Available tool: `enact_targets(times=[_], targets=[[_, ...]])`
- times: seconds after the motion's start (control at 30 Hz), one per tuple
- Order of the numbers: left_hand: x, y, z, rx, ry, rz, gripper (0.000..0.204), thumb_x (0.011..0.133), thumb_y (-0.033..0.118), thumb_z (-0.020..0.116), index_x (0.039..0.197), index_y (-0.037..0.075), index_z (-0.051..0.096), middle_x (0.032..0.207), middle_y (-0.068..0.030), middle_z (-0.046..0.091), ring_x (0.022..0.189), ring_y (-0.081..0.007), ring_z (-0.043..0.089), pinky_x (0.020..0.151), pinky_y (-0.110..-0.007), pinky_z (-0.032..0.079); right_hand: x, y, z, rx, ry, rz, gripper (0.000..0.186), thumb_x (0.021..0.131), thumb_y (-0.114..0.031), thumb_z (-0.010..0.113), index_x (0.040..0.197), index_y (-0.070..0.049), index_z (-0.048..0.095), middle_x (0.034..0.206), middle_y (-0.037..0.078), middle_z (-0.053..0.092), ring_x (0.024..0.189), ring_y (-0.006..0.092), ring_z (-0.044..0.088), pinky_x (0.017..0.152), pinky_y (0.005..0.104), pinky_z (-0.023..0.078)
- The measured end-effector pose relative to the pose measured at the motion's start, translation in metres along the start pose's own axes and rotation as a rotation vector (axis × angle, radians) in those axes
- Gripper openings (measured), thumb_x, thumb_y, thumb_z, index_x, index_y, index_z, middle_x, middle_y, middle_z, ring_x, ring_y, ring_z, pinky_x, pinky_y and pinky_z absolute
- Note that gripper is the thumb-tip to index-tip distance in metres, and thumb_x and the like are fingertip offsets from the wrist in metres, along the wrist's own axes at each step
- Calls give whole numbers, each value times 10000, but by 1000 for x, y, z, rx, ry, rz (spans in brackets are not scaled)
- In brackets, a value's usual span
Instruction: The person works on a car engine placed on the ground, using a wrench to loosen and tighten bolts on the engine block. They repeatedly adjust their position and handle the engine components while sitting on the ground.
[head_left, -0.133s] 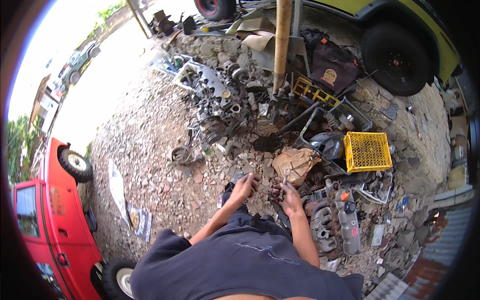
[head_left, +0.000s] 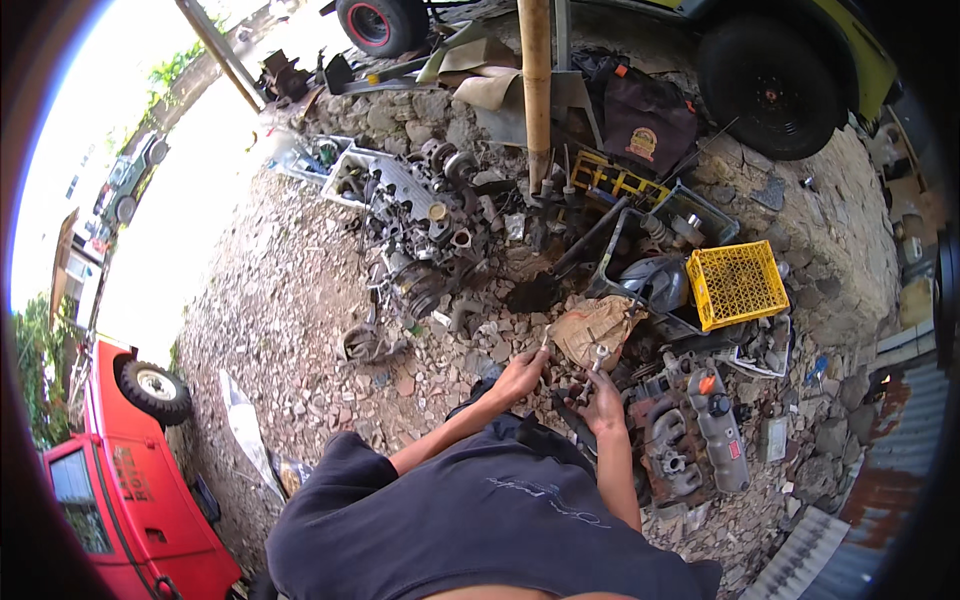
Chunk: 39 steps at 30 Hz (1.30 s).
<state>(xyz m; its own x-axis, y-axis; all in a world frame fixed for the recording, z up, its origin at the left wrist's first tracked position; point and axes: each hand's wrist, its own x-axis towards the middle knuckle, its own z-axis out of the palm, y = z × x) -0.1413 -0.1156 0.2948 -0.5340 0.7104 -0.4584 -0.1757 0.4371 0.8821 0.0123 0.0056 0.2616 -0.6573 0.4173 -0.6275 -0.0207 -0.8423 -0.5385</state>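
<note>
My right hand (head_left: 602, 404) is closed around a short metal piece (head_left: 601, 353) with a shiny, ring-like end pointing away from me; its exact kind is too small to tell. Left of it, my left hand (head_left: 522, 374) has its fingers pinched together, and a small pale tip shows at them. What it holds, if anything, I cannot make out. Just beyond both hands lies a crumpled brown bag (head_left: 590, 328) with small rod-like metal bits on it. To the right of my right hand, an engine part with curved pipes (head_left: 668, 445) rests beside a grey engine cover (head_left: 718, 428).
A yellow crate (head_left: 738, 286) sits atop a bin of parts at right. A greasy engine (head_left: 420, 235) lies ahead on stony ground. A bamboo post (head_left: 536, 95) rises behind. A red vehicle (head_left: 140, 480) stands left, a large black tyre (head_left: 770, 90) at far right.
My left hand has moved right, toward the brown bag. My right hand has shifted slightly right with the metal piece, whose ring-like end now shows more plainly. The whole view has turned a little.
</note>
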Motion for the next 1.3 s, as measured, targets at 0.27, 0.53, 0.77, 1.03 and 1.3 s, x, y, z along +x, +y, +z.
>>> enact_targets(times=[0.27, 0.53, 0.77, 1.03, 1.3], targets=[[87, 88, -84, 322, -232, 278, 511, 1016, 466, 402, 1050, 35, 672, 714, -78, 620, 580, -147, 571, 566, -325, 455, 36, 1, 73, 298, 177, -196, 265, 982, -227, 529, 1234, -148, 506, 932, 42, 599, 794, 193, 583, 661, 421, 508], [111, 95, -88, 134, -250, 133, 475, 1038, 429, 377, 1035, 17, 615, 744, -53, 612, 598, -134, 595, 549, -290, 509, 39, 3, 80, 268, 218, -138, 234, 984, -211, 523, 1208, -147, 521, 925, 28, 583, 774, 171, 567, 655, 390, 500], [100, 81, -44, 237, -200, 83, 490, 1031, 438, 398, 1034, 13, 642, 715, -74, 612, 645, -110, 564, 593, -284, 462, 24, -17, 56, 247, 255, -177, 181, 974, -199, 531, 1143, -154, 577, 904, 11, 609, 781, 154, 584, 645, 369, 498], [150, 90, -20, 331, -300, 179, 470, 1032, 406, 409, 957, 5, 644, 662, -1, 489, 629, -79, 440, 573, -283, 370, 46, -20, 29, 370, 313, -278, 285, 968, -269, 554, 1232, -162, 565, 992, 21, 625, 867, 170, 590, 742, 406, 498], [227, 126, 28, 403, -470, 150, 490, 1028, 435, 416, 855, 7, 580, 666, 2, 492, 606, -89, 434, 565, -287, 373, 71, -33, 13, 475, 483, -373, 357, 947, -275, 596, 1273, -135, 559, 949, 2, 636, 832, 158, 622, 698, 341, 481]])
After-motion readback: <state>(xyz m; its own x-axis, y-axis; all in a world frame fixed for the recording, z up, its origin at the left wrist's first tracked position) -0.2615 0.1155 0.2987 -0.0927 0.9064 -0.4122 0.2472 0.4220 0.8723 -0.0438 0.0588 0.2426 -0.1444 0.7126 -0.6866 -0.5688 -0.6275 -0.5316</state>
